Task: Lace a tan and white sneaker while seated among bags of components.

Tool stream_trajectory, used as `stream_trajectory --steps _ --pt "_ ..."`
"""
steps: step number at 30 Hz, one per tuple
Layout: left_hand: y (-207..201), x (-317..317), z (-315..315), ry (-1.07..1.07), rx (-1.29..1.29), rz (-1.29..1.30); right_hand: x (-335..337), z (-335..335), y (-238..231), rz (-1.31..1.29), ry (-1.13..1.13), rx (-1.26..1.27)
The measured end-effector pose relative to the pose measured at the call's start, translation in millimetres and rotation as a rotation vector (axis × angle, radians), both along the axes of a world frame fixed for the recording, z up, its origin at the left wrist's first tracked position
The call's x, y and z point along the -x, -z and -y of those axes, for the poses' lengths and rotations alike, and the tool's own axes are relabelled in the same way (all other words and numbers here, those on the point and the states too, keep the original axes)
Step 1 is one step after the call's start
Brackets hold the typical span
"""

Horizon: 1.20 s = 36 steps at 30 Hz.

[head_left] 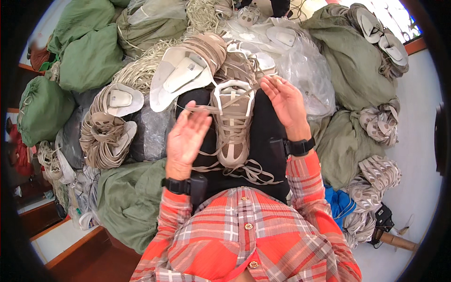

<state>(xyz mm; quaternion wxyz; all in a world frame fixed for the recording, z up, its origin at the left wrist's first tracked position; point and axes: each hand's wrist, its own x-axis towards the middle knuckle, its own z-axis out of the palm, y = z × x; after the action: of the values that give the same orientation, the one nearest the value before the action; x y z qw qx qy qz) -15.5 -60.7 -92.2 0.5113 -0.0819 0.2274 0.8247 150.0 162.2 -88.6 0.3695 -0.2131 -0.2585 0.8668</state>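
Note:
A beige and brown shoe upper [235, 120] lies between my thighs, its toe toward me and its white-lined collar away from me. A flat beige shoelace [229, 129] criss-crosses its front. My left hand [188, 136] is beside the upper's left edge, thumb and fingertips closed on one lace end near the collar. To the upper's right, my right hand [286, 104] is raised, pinching the other lace end, which stretches up from the collar. Loose beige laces [258, 173] lie across my lap below the toe.
Stacked shoe uppers [183, 70] stand just beyond my knees, with another bundle [105, 124] to the left. Green cloth sacks [96, 56] and a clear plastic bag [307, 70] surround me. Bundled laces [141, 66] lie at the back left; more uppers [376, 178] are at right.

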Motion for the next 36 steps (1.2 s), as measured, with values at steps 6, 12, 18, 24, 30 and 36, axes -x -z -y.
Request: stream_trajectory --steps 6,12,18,24,30,36 --pt "1.4 -19.9 15.4 0.307 0.682 -1.878 -30.2 12.3 -13.9 0.417 0.059 -0.329" --pt "22.2 -45.2 3.8 0.374 0.650 -2.404 -59.6 31.5 -7.6 0.436 -0.084 -0.345" --pt "-0.9 -7.5 -18.1 0.618 0.685 -2.042 -60.7 48.6 -9.9 0.593 -0.166 -0.476" --pt "-12.3 28.3 -18.7 0.543 0.279 -2.478 -35.9 74.2 -7.4 0.782 -0.490 -0.575" --pt "-16.2 28.5 -5.1 0.479 0.488 -2.427 -10.9 88.1 -1.2 0.780 -0.597 -0.716" --pt "-12.5 20.5 -13.5 0.017 0.449 -2.732 16.8 91.6 -9.2 0.784 -0.677 -0.813"
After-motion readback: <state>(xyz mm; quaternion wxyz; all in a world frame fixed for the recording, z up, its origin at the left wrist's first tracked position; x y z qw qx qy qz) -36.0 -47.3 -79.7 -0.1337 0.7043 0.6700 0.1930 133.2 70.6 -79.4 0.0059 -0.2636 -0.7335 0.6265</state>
